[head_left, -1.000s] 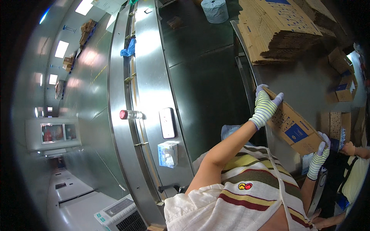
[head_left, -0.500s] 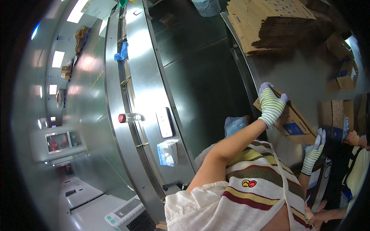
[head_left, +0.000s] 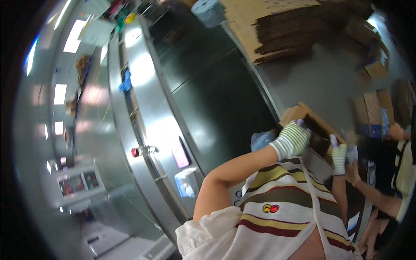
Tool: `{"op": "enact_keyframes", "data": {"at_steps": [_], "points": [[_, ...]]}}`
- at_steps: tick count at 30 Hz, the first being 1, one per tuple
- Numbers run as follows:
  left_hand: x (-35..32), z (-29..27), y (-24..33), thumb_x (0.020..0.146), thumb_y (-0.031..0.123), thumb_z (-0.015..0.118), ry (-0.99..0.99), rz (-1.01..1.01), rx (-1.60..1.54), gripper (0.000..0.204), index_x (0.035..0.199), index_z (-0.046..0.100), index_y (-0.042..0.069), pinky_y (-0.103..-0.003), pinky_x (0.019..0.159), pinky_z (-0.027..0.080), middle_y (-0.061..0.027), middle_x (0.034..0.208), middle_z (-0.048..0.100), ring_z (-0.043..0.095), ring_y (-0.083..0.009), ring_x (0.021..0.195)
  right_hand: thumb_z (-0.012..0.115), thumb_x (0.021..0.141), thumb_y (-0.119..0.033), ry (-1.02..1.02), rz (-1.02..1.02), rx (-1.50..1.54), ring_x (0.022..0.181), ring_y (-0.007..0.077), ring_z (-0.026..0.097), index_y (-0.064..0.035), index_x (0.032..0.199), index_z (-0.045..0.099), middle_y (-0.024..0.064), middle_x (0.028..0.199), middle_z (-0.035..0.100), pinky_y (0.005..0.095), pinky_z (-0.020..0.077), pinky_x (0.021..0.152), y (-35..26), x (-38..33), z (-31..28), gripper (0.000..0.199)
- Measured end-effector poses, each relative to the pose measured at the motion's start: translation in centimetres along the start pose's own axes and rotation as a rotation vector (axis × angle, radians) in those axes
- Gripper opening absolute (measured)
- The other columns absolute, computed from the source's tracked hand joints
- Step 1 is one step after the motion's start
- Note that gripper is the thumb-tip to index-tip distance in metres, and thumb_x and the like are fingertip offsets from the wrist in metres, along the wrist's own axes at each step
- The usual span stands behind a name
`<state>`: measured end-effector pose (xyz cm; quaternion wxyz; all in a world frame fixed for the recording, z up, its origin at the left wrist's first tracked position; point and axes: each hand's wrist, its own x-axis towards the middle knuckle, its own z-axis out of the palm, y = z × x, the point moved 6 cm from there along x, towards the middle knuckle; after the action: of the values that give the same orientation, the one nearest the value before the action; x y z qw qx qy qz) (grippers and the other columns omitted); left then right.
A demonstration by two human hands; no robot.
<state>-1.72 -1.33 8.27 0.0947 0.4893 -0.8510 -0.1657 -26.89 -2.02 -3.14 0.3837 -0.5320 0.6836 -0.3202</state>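
Observation:
An open brown cardboard box [head_left: 318,130] is held in front of my chest, tilted, with its dark inside facing me. My left hand [head_left: 291,141], in a striped glove, grips the box's near left rim. Gripping its right rim is my right hand [head_left: 339,158], in the same kind of glove. A blue bag-like thing [head_left: 262,139] shows just left of my left wrist. My striped shirt fills the lower middle of the view.
A dark conveyor belt [head_left: 208,99] with steel side panels runs past on the left, with a red button [head_left: 135,152] on its frame. Flattened cardboard [head_left: 281,30] is stacked beyond. Another person's arm [head_left: 372,195] reaches in at the right, near more boxes [head_left: 372,108].
The box has come down from a raised, stretched-out hold to close in front of my chest. Both hands stayed on it, and the view has swung.

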Motion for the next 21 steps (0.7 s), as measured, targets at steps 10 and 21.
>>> {"op": "enact_keyframes", "data": {"at_steps": [10,21], "points": [[5.2,4.0,2.9,0.084,0.034,0.051,-0.107,0.318,0.103,0.044,0.115,0.052,0.003,-0.042,0.084,0.045,-0.0149,0.100,0.060,0.058,-0.0301,0.096,0.076,0.072,-0.017,-0.200,0.288,0.551,0.098,0.0199,0.056,-0.0013,0.110,0.059,0.0070,0.107,0.062,0.0316,0.0442,0.088,2.6,1.8,0.9,0.045],[9.1,-0.9,1.7,0.078,0.031,0.070,0.028,-0.006,-1.195,0.040,0.101,0.052,0.003,-0.033,0.062,0.053,-0.0104,0.087,0.065,0.064,-0.0213,0.075,0.072,0.070,-0.049,0.309,0.039,0.218,0.130,0.0374,0.029,0.0052,0.137,0.021,0.0280,0.138,0.031,0.0411,0.0237,0.109,-4.1,-3.7,-7.7,0.100]]}}
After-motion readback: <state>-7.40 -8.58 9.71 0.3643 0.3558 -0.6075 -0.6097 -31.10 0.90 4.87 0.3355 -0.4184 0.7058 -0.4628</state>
